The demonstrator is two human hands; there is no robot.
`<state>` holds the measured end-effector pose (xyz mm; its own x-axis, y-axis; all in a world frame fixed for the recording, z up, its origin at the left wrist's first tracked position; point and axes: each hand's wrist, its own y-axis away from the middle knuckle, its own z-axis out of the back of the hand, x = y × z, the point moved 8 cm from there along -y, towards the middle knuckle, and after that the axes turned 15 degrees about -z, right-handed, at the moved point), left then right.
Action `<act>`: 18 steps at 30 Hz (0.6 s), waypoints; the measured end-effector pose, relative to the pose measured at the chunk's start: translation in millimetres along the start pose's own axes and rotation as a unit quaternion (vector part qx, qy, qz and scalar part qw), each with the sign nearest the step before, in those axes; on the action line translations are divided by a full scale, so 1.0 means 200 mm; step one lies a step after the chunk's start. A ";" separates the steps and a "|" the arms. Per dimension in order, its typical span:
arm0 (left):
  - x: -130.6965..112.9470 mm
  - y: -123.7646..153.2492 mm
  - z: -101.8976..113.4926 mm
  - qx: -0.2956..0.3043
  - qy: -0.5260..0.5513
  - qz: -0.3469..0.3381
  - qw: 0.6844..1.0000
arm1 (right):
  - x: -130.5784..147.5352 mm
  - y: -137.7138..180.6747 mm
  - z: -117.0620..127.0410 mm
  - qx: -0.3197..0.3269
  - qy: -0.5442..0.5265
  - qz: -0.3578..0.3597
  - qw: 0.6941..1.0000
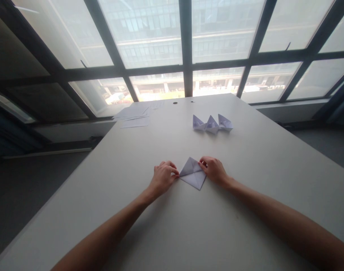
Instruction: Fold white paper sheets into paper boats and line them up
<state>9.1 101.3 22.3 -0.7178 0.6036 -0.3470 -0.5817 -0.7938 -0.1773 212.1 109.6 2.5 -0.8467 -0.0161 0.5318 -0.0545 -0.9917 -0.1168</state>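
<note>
A white sheet of paper folded into a diamond point(193, 174) lies on the table between my hands, with crease lines crossing its middle. My left hand point(164, 176) pinches its left corner between thumb and fingers. On the opposite side, my right hand point(214, 170) grips the upper right edge, its fingers curled and partly hiding that corner. Beyond them stand three folded paper boats in a row: a left one point(198, 123), a middle one point(212, 125) and a right one point(225, 123).
Loose white paper sheets point(135, 117) overlap near the table's far left edge. The white table point(172, 233) narrows toward large framed windows point(155, 34). Two small dark spots, one a round hole point(175, 102), mark its far end. Dark curtains point(337, 103) hang at the sides.
</note>
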 end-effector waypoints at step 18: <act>-0.03 -0.01 0.01 0.033 0.013 -0.041 0.999 | 0.01 0.01 0.00 0.002 0.013 0.003 1.000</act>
<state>13.8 98.5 26.4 -0.6577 0.6631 -0.3575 -0.6622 -0.7351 -0.1452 210.0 107.6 3.0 -0.8600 -0.0195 0.5099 -0.0470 -0.9920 -0.1172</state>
